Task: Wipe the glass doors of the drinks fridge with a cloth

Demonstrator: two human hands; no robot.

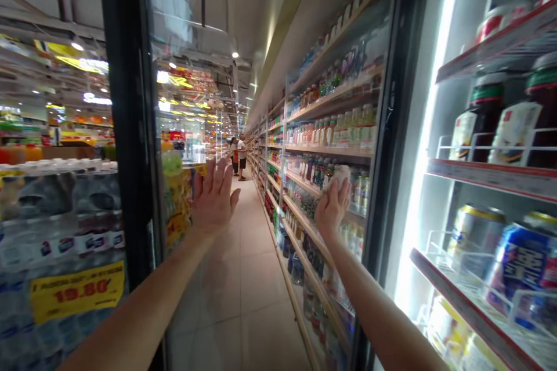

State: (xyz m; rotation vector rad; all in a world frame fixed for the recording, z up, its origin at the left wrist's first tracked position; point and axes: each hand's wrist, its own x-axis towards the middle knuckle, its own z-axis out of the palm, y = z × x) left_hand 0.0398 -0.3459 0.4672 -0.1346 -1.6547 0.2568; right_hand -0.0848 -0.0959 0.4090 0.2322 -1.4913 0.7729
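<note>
A glass door [261,301] in a black frame stands open across my view, and the aisle shows through it. My left hand [214,192] lies flat toward the glass at the left, its fingers stretched out and holding nothing. At the right part of the pane, my right hand [333,208] presses a crumpled white cloth [342,175] to the glass. The fingers lie over the cloth and hide part of it.
To the right, lit cooler shelves [491,179] hold dark bottles [478,116] and cans [474,232] behind wire rails. Shrink-wrapped water bottles [61,243] with a yellow price sign [77,292] are stacked at left. Two people [238,156] stand far down the aisle.
</note>
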